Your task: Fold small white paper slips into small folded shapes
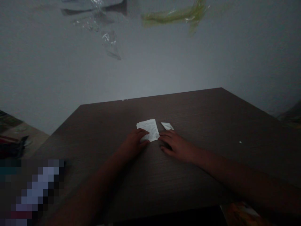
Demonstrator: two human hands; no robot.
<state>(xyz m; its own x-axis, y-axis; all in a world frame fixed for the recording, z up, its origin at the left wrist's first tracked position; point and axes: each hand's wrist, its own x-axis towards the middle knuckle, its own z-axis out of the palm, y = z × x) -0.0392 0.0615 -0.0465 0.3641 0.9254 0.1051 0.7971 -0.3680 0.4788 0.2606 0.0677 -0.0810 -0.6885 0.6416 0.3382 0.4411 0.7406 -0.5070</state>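
table (188, 106): dark wood, 12 o'clock | white speck (240, 142): on table, 3 o'clock | wall (47, 78): grey, 10 o'clock | clear plastic (109, 39): by wall, 12 o'clock | green plastic (174, 16): 1 o'clock | dark clutter (14, 147): below table, 9 o'clock | blurred patch (35, 191): 8 o'clock | orange item (242, 213): 5 o'clock

Your left fingers (136, 137) cover the near part of the printed paper (147, 128), and its tiny text is too small to read. Just past your right fingertips (164, 137), the white scrap (167, 126) is too small to identify, as is the speck (240, 142) well to their right. Far left of your left fingers, a pixelated patch (35, 191) blurs whatever lies there, and dark clutter (11, 147) runs off the left edge. Below and right of your right fingertips, a colourful item (242, 215) is cut off by the bottom edge.
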